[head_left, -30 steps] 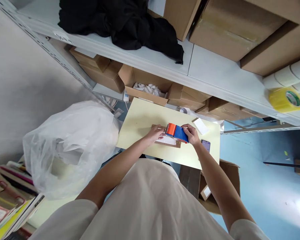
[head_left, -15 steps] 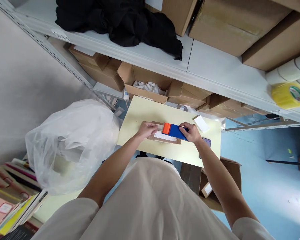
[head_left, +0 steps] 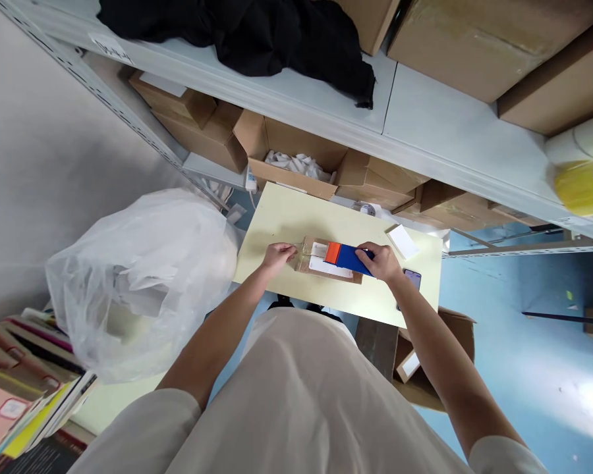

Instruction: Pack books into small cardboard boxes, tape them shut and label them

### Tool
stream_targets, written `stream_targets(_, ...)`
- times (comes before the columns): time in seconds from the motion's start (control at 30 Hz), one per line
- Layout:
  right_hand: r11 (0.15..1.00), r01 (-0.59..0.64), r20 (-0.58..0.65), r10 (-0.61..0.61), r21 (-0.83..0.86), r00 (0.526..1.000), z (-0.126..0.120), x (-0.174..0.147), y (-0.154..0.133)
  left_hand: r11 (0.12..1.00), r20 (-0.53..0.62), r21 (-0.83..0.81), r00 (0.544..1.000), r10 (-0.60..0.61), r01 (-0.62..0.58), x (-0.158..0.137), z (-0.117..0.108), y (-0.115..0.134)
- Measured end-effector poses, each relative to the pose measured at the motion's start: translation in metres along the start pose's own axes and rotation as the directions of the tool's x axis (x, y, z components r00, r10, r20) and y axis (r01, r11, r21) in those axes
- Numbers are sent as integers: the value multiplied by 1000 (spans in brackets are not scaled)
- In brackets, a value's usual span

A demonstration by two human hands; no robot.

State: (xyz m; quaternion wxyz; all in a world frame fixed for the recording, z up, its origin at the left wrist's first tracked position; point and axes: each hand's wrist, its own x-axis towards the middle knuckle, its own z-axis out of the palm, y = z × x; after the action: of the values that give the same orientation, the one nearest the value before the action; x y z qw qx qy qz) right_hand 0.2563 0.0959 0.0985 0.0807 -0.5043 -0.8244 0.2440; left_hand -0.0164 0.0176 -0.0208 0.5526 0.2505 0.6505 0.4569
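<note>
On the pale yellow table (head_left: 286, 210) lies a small flat cardboard box (head_left: 304, 263) with a white label (head_left: 321, 264) on top. My right hand (head_left: 381, 262) grips a blue tape dispenser (head_left: 348, 257) with an orange front part (head_left: 333, 252), held low over the box and hiding part of the label. My left hand (head_left: 278, 257) is left of the box, fingers pinched on what looks like the end of a clear tape strip (head_left: 299, 251). This shiny strip reaches to the box's left end.
A white carton (head_left: 402, 241) and a phone (head_left: 412, 279) lie at the table's right side. Behind it stands a shelf (head_left: 296, 82) with cardboard boxes (head_left: 289, 174). A large clear plastic bag (head_left: 143, 276) bulges on the left. An open cardboard box (head_left: 457, 329) stands below right.
My left hand has moved left, off the box's left end, with its fingers still pinched. The tape dispenser stays over the box in my right hand. The view has shifted slightly.
</note>
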Motion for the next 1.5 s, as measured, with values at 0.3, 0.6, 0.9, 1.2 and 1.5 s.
stream_targets(0.3, 999, -34, -30, 33, -10, 999, 6, -3, -3, 993, -133, 102, 988, 72, -58, -6, 27, -34)
stream_targets(0.6, 999, -31, -32, 31, 18, 999, 8, -4, -1, 607, 369, 584, 842, 393, -539, -14, 14, 13)
stream_targets(0.9, 998, 0, 68, 4, -64, 998, 3, 1, 4, -23, 638, 758, 734, 234, -652, -21, 42, 31)
stream_targets(1.2, 998, 54, 103, -58, 37, 993, -34, -48, 117, -119, 605, 796, 783, 147, -593, -26, 51, 42)
stream_targets(1.5, 992, 58, 108, -70, 109, 992, 17, -48, 167, -183, 576, 810, 815, 61, -558, -36, 72, 42)
